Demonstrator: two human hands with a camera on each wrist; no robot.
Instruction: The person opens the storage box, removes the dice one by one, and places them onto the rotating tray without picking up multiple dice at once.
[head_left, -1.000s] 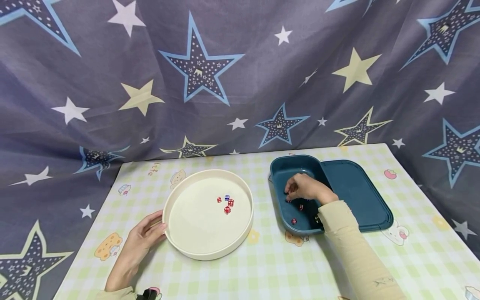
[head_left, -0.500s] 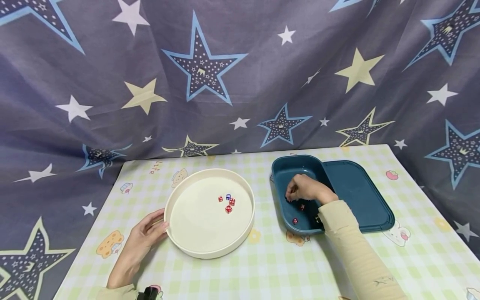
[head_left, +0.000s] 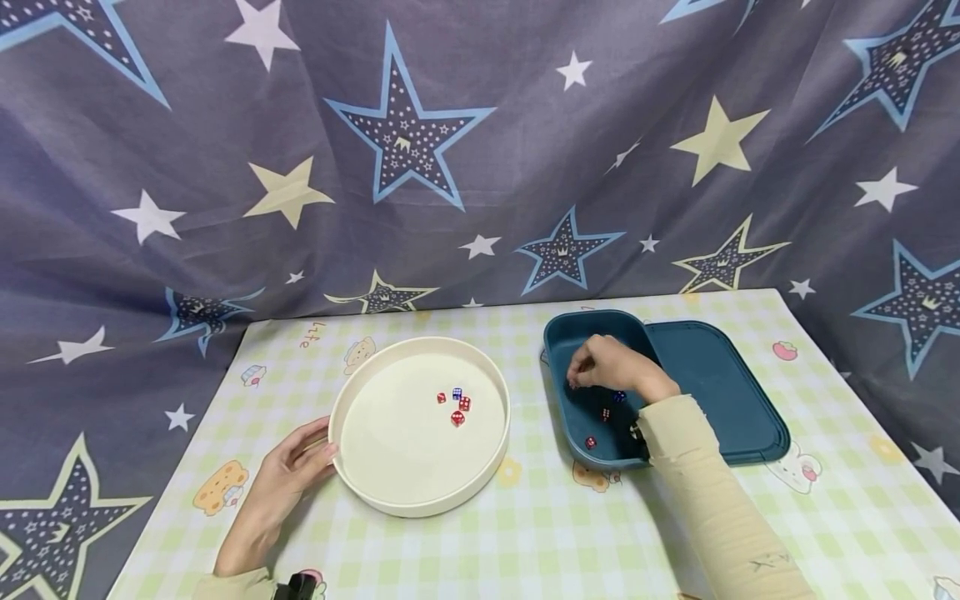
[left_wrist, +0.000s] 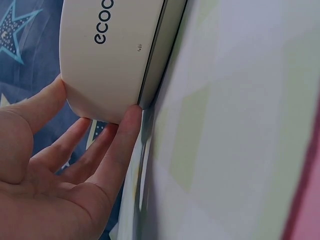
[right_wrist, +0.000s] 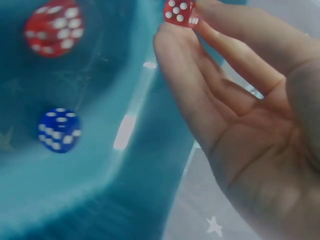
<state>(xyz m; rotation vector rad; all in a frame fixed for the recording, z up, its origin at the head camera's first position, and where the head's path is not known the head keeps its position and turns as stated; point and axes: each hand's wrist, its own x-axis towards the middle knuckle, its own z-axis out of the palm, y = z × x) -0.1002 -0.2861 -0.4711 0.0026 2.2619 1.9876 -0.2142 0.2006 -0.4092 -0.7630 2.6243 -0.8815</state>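
My right hand point(head_left: 611, 367) is inside the dark teal box point(head_left: 558, 417). In the right wrist view, thumb and fingertips pinch a red die point(right_wrist: 176, 11) with white pips. A red die point(right_wrist: 55, 29) and a blue die point(right_wrist: 59, 130) lie in the box below the hand. My left hand point(head_left: 291, 467) rests at the left side of the round cream tray point(head_left: 375, 492). Its nearly straight fingers touch the tray's outer wall, the thumb up by the rim in the left wrist view. Red dice point(head_left: 457, 418) and one blue die point(head_left: 457, 393) lie clustered right of the tray's centre.
A teal lid point(head_left: 712, 392) lies flat at the right side of the box. Green-checked cloth with cartoon prints covers the table point(head_left: 480, 542). A star-patterned curtain point(head_left: 450, 167) hangs behind it. A dark band point(head_left: 296, 586) sits at the left wrist.
My right hand was low in the box and has risen slightly, lifting a red die. A blue die now shows below the hand. My left hand stays at the tray.
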